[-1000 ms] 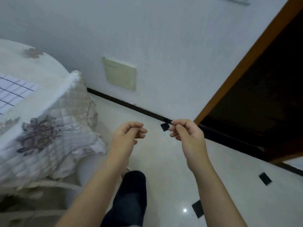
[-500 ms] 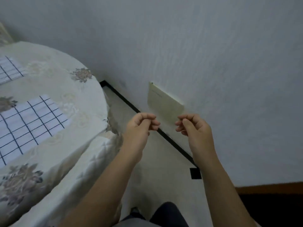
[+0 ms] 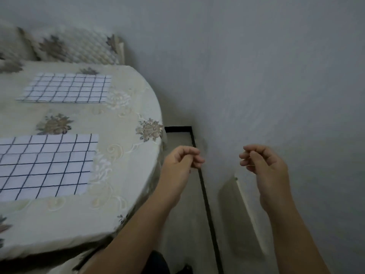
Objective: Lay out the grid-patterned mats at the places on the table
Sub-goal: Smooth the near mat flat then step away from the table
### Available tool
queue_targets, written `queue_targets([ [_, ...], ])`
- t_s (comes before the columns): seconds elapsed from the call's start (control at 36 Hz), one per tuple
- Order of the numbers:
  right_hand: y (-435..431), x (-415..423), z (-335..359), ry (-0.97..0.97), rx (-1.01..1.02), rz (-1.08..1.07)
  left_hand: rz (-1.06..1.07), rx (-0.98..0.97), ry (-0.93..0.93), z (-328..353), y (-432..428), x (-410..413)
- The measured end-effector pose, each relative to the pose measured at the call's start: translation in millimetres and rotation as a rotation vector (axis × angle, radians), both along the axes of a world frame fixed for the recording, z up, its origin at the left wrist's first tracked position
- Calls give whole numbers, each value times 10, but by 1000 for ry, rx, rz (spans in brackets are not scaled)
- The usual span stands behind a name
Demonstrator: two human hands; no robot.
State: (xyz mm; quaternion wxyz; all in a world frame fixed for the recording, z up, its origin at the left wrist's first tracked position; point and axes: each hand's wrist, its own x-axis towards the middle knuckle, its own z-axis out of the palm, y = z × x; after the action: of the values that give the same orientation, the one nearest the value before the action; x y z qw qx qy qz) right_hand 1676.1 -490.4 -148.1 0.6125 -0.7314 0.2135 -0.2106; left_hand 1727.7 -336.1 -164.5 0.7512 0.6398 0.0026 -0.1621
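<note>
Two white mats with a dark grid lie flat on the table (image 3: 122, 186), which wears a cream floral cloth. The near mat (image 3: 45, 167) is at the left edge of the view and the far mat (image 3: 65, 88) lies beyond it. My left hand (image 3: 181, 165) hovers just off the table's right rim, fingers curled toward the thumb, holding nothing. My right hand (image 3: 262, 165) is raised in front of the wall in the same curled pose, also without anything in it. Neither hand touches a mat.
A chair back (image 3: 79, 48) with a quilted floral cover stands at the table's far side. A grey wall (image 3: 276, 76) runs close along the right, with a pale panel (image 3: 243, 212) low on it. A narrow strip of floor (image 3: 187, 214) with a black border line separates table and wall.
The view has swung left from the doorway and floor to the table, bringing both mats into sight. My hands have stayed raised and curled and have drawn farther apart.
</note>
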Motion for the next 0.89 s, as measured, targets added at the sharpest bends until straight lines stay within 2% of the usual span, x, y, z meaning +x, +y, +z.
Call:
queue_targets([
  [0.11, -33, 741, 55, -7, 19, 157, 235, 10, 16, -22, 98, 371],
  [0.25, 321, 1589, -72, 25, 67, 459, 544, 27, 78, -89, 362, 967],
  [0.5, 1031, 3014, -162, 105, 50, 794, 845, 62, 78, -269, 857, 1985],
  [0.89, 2301, 3814, -456, 343, -36, 1310, 1284, 112, 254, -542, 1585, 2159],
])
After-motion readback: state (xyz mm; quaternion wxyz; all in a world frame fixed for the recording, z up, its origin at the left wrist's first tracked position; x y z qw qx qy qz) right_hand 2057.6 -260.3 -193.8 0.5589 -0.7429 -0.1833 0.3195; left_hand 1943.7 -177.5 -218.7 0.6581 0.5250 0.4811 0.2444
